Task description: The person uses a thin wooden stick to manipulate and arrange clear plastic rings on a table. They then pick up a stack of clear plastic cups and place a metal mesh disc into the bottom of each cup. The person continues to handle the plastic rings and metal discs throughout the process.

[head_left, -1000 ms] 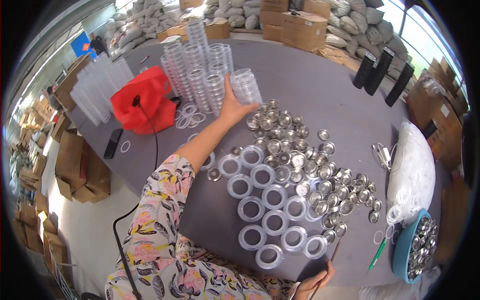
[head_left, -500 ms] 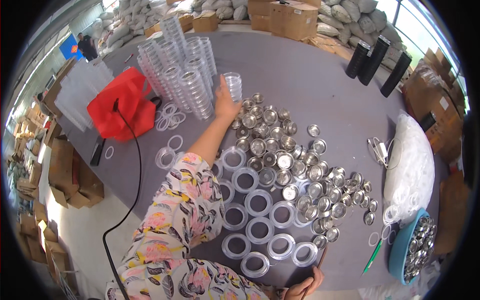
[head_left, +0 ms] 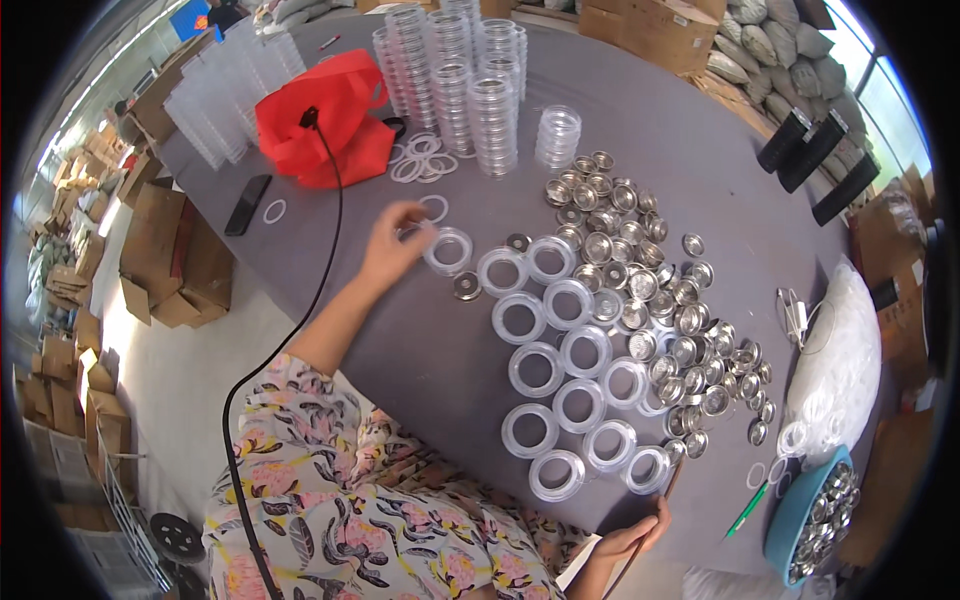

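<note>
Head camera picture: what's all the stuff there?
Table: one, grey, middle
Thick rings: many, clear, near middle
Metal cups: dozens, silver, mostly right
Stacked cases: several, clear, far side
Cloth bundle: one, red, far left
Plastic rows: several, clear, beside bundle
Thin rings: several, white, scattered
Phone: one, black, left
Cable: one, black, left
Cylinders: three, black, far right
Plastic bag: one, white, right
Plug: one, white, beside bag
Basin: one, blue, near right
Pen: one, green, beside basin
Boxes: many, brown, around table
Sacks: many, greyish, background
Stick: one, brown, near edge
Clothing: one, floral, bottom
Left hand: one, bare, beside thick ring
Right hand: one, bare, around stick
</note>
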Demonstrator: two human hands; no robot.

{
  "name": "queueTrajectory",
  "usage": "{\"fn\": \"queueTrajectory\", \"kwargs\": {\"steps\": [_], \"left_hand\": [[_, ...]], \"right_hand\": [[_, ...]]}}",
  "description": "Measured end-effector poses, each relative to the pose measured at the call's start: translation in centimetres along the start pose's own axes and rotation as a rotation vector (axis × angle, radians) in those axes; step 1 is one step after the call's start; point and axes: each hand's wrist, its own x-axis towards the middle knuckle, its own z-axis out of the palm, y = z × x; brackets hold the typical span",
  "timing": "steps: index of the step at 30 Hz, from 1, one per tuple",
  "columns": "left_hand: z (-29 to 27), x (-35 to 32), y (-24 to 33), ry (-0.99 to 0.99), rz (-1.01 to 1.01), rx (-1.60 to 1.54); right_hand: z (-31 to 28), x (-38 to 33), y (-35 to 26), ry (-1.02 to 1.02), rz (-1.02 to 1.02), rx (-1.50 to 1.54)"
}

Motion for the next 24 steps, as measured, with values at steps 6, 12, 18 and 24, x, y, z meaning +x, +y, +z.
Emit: {"fn": "queueTrajectory", "kwargs": {"steps": [6, 12, 18, 24], "left_hand": [[1.1, -3.8, -0.2, -0.138, 0.495, 0.575], [-1.2, -7.9, 4.3, -0.075, 0.484, 0.395], [-1.4, -16.4, 6.5, -0.45, 0.579, 0.265], [2.3, -20.1, 6.0, -0.506, 0.364, -0.046]], "right_hand": [[-0.1, 0.1, 0.3, -0.004, -0.032, -0.002], [-0.4, 0.4, 0.1, 0.072, -0.032, 0.072], [5.0, 2.6, -13.2, -0.057, -0.128, 0.614], [10.6, 1.4, -17.6, -0.603, 0.404, 1.339]]}}
